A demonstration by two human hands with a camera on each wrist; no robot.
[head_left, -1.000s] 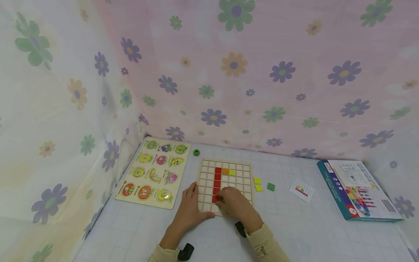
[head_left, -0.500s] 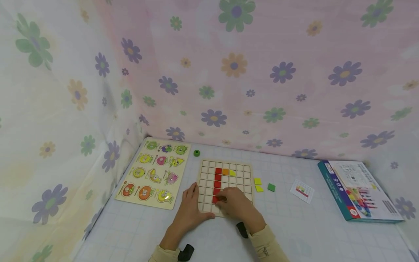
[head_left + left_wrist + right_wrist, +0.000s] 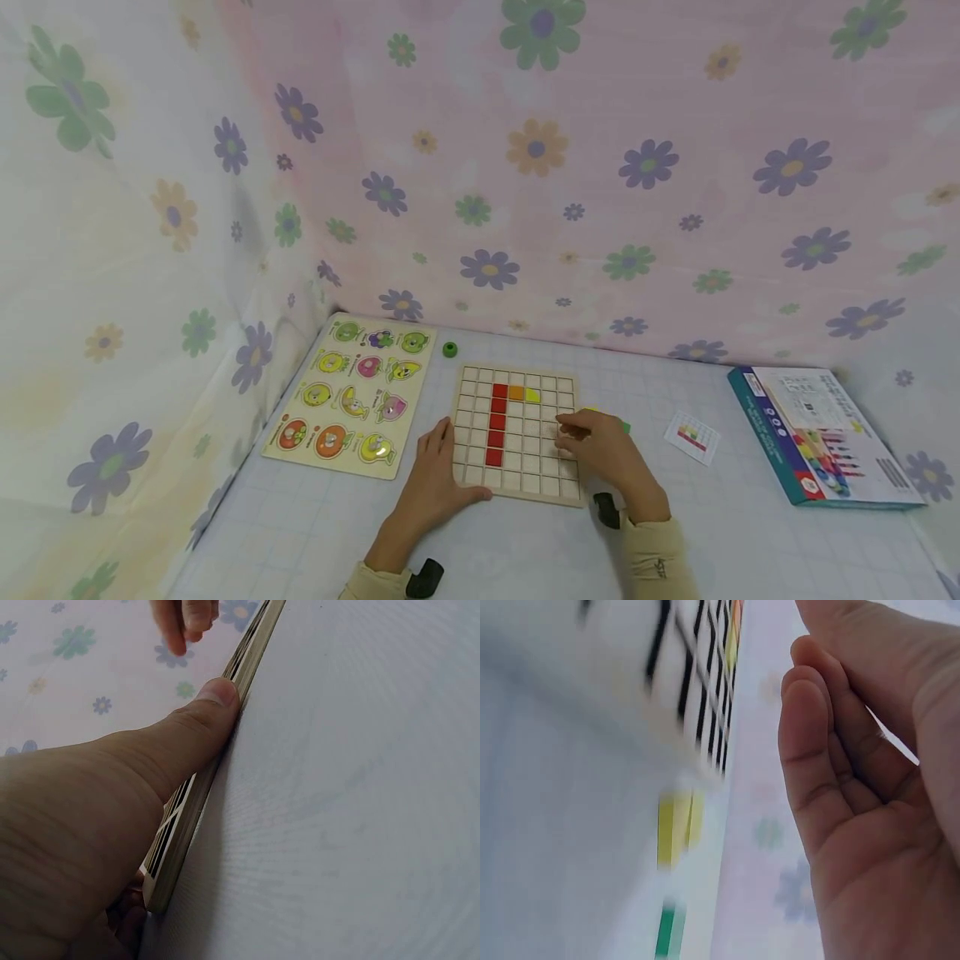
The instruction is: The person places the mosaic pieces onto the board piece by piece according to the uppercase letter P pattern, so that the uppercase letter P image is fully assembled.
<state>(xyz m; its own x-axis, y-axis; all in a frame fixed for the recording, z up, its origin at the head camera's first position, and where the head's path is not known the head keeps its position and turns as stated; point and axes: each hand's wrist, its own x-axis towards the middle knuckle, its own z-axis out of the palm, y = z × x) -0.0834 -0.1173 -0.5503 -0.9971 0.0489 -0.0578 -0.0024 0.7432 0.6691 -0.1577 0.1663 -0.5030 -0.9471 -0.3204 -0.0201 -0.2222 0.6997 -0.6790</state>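
Note:
A wooden grid board (image 3: pixel 527 487) lies at the middle of the table. Several red squares (image 3: pixel 497 422) form a column on it, with an orange square (image 3: pixel 517 392) and a yellow piece (image 3: pixel 532 395) in a row beside the top one. My left hand (image 3: pixel 433 483) braces the near left corner, its thumb (image 3: pixel 199 724) along the near edge and straight fingers against the left side. Over the board's right edge hovers my right hand (image 3: pixel 603 450), fingers loosely bent, nothing between them. Yellow pieces (image 3: pixel 675 829) and a green piece (image 3: pixel 666 930) lie right of the board, partly covered by this hand in the head view.
A fruit puzzle board (image 3: pixel 352 421) lies at the left, and a small green ring (image 3: pixel 450 350) behind the grid board. A pattern card (image 3: pixel 692 436) and a flat box (image 3: pixel 825 437) lie to the right. Flowered cloth walls rise at the back and sides.
My right hand has left the lowest red square and moved right to the board's right edge, uncovering the column's lower end. The left hand has stayed at its corner.

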